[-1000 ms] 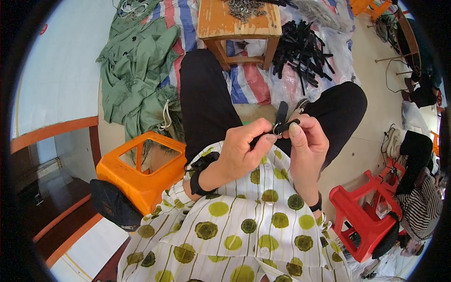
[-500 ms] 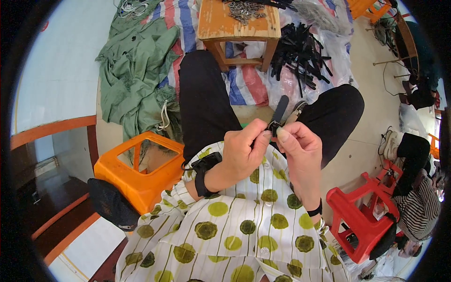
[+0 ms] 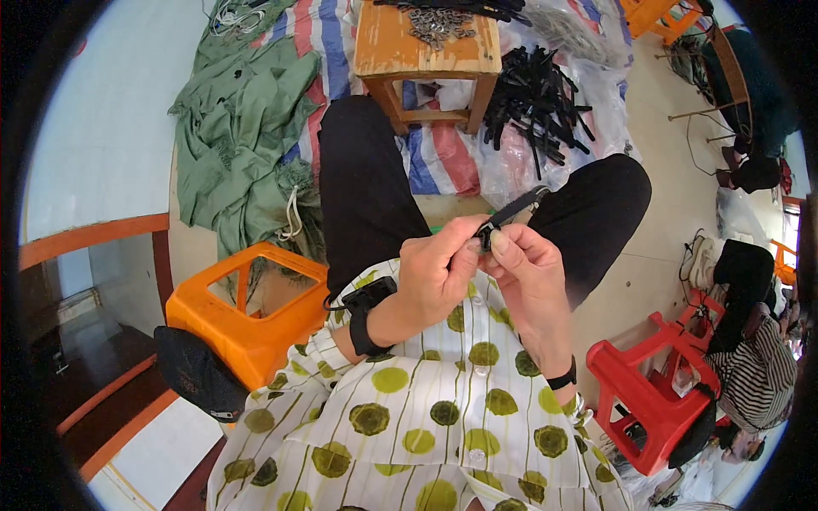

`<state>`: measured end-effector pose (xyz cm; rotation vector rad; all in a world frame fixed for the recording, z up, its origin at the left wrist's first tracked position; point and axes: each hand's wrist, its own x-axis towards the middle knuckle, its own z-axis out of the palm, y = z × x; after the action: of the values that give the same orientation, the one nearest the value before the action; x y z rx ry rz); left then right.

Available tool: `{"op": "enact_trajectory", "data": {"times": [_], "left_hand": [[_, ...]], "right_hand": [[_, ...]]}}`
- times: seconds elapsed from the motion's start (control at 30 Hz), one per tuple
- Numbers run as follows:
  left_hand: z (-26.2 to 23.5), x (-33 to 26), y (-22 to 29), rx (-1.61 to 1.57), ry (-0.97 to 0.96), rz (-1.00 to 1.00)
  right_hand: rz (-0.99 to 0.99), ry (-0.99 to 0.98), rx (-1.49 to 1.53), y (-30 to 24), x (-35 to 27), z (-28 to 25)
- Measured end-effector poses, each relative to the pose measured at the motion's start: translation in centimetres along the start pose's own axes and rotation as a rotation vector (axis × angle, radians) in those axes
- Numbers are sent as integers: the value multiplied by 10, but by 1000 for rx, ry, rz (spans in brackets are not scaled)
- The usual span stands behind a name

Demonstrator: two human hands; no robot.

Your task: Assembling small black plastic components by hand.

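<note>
Above my lap, my left hand (image 3: 443, 260) and my right hand (image 3: 524, 260) meet with fingertips pinched on a short black strap (image 3: 515, 204). Its free end sticks out up and to the right, past the fingers. A small dark fitting, perhaps a buckle, shows between the two thumbs; the fingers partly cover it. Beyond my knees, a pile of similar black straps (image 3: 537, 106) lies on clear plastic. Small metal hooks or rings (image 3: 439, 27) are heaped on a worn wooden stool (image 3: 426, 61), with more black strips at its far edge.
An orange plastic stool (image 3: 247, 298) stands at my left, a red one (image 3: 656, 392) at my right. Green cloth (image 3: 239, 145) lies bunched on a striped sheet (image 3: 447, 157). On the far right, a person's dark-clothed leg (image 3: 743, 272) is visible.
The strap's free end has swung from nearly upright to leaning right. Both hands have shifted slightly left and stay pinched on it. The whole view has moved a little.
</note>
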<state>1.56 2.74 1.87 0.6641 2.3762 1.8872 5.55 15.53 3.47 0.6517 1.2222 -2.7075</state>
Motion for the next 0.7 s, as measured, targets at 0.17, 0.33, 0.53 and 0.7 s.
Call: {"op": "enact_trajectory", "data": {"times": [0.17, 0.33, 0.53, 0.7], "left_hand": [[-3, 3, 5, -16, -43, -3], [-3, 8, 5, 100, 6, 134], [-4, 12, 2, 44, 36, 87], [-5, 8, -2, 13, 18, 46]], "right_hand": [[-22, 5, 31, 1, 3, -3], [-63, 29, -86, 3, 5, -2], [-133, 44, -111, 4, 5, 3], [-194, -6, -121, 1, 5, -1]]}}
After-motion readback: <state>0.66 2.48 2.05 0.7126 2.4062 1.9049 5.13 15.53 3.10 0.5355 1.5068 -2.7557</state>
